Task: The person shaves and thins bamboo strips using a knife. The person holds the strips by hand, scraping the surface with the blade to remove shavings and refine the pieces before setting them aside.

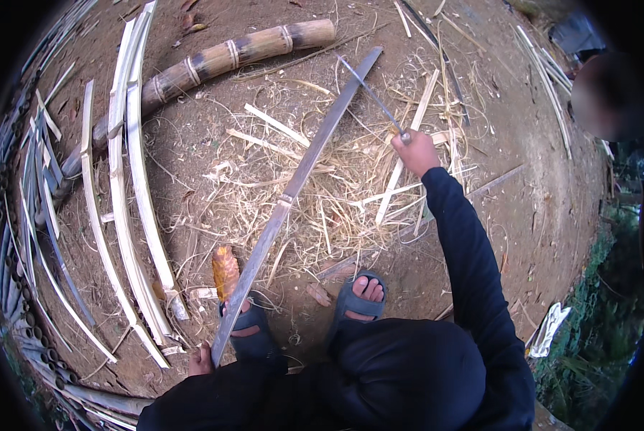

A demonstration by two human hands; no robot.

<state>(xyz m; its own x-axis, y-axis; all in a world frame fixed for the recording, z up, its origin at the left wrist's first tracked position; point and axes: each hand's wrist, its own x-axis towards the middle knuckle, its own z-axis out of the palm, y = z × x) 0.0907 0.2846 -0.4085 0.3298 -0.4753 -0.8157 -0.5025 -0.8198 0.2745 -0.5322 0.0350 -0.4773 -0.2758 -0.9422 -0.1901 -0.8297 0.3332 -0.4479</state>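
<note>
A long, split bamboo strip [322, 136] slants across the middle, from near my left foot up to the far side. My left hand [200, 361] is closed at its near end, partly hidden by the dark clothing. In my right hand [417, 154] is the handle of a long, thin-bladed knife [371, 92]. The blade points away and to the left, its tip close to the strip's far part; whether they touch I cannot tell. Pale bamboo shavings [314, 208] lie heaped on the ground beneath and around the strip.
A thick bamboo pole [257, 49] lies at the far left, under several pale split strips [121, 187]. Cut bamboo lengths [20, 316] are piled along the left edge. Another person [609, 97] is at the far right. Green plants [587, 330] border the right side.
</note>
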